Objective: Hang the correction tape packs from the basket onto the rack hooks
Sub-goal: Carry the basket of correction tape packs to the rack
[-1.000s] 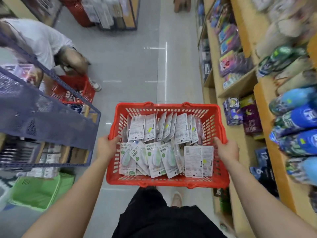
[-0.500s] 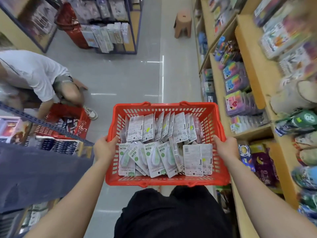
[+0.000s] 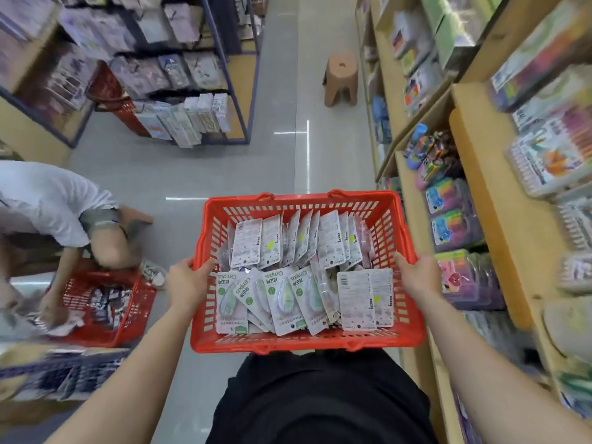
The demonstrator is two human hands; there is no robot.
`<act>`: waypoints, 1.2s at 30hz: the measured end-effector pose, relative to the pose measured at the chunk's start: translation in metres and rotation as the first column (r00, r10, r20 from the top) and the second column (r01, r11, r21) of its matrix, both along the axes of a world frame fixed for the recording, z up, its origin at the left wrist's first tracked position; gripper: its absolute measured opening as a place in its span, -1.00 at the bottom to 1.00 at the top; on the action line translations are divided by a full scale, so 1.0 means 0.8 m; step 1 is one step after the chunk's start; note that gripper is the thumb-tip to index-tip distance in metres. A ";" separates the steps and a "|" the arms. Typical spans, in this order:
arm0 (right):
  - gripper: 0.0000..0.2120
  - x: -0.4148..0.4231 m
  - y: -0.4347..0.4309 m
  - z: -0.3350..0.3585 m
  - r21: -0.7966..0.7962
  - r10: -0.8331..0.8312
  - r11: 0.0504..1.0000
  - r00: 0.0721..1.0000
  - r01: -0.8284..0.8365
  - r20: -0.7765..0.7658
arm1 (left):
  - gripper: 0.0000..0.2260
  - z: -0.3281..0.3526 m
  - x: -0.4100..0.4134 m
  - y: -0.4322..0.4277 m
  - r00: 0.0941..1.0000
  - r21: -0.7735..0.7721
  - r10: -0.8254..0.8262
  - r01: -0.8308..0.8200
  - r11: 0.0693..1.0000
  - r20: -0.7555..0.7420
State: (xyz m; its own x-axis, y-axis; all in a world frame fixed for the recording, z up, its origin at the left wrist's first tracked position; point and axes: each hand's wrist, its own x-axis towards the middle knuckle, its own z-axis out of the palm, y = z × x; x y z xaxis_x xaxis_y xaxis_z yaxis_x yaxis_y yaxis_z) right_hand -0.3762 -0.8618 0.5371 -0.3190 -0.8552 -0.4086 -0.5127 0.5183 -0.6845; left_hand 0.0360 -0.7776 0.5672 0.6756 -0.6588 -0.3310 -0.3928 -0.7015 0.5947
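I carry a red plastic basket (image 3: 304, 205) in front of my waist. It holds several correction tape packs (image 3: 282, 296), white cards with green print, some face up at the near side and others standing on edge at the far side. My left hand (image 3: 187, 280) grips the basket's left rim. My right hand (image 3: 416, 275) grips the right rim. A rack with hanging packets (image 3: 179, 91) stands at the far left of the aisle.
A crouching person in a white shirt (image 3: 54, 206) works over a second red basket (image 3: 105, 307) on the floor at my left. Wooden shelves of stationery (image 3: 480, 187) line the right side. A brown stool (image 3: 341, 80) stands farther down the grey aisle.
I have walked forward down the aisle with the basket. The blue mesh rack at my left has slid out of view, and the stool and far rack have come closer.
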 end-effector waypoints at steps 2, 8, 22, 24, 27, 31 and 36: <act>-0.78 -0.001 -0.062 0.013 -0.001 -0.004 1.000 1.000 0.004 0.000 | -0.73 0.004 0.003 -0.066 1.000 -0.014 0.014 -0.014 1.000 -0.013; -0.68 0.003 -0.251 0.014 -0.042 -0.067 0.997 0.997 0.066 -0.031 | -0.82 0.009 0.013 -0.266 0.998 -0.044 0.015 -0.018 0.999 -0.059; -0.71 0.105 -0.695 0.029 -0.046 -0.095 0.995 0.986 0.090 -0.134 | -0.81 -0.011 0.122 -0.747 0.995 -0.037 -0.071 0.069 0.997 -0.064; -0.68 0.115 -0.754 0.033 -0.046 -0.114 0.993 0.984 0.109 -0.134 | -0.82 -0.009 0.130 -0.811 0.994 -0.056 -0.083 0.079 0.995 -0.070; -0.65 0.119 -0.854 0.026 -0.066 -0.117 0.992 0.984 0.108 -0.135 | -0.82 -0.016 0.138 -0.909 0.994 -0.073 -0.076 0.071 0.995 -0.072; -0.68 0.115 -0.991 0.003 -0.067 -0.081 0.995 0.990 0.074 -0.111 | -0.83 -0.030 0.135 -1.041 0.997 -0.072 -0.069 0.066 0.995 -0.047; -0.67 0.107 -1.164 -0.008 -0.028 -0.060 0.998 0.993 0.058 -0.099 | -0.80 -0.021 0.120 -1.197 0.998 -0.012 -0.060 0.060 0.998 0.034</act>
State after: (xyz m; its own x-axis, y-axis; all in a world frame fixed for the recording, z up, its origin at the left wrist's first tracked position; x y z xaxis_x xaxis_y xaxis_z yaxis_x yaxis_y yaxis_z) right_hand -0.2904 -1.7928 0.5308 -0.4074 -0.8434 -0.3503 -0.5484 0.5326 -0.6446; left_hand 0.1317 -1.7352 0.5502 0.6453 -0.7029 -0.2994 -0.4541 -0.6680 0.5895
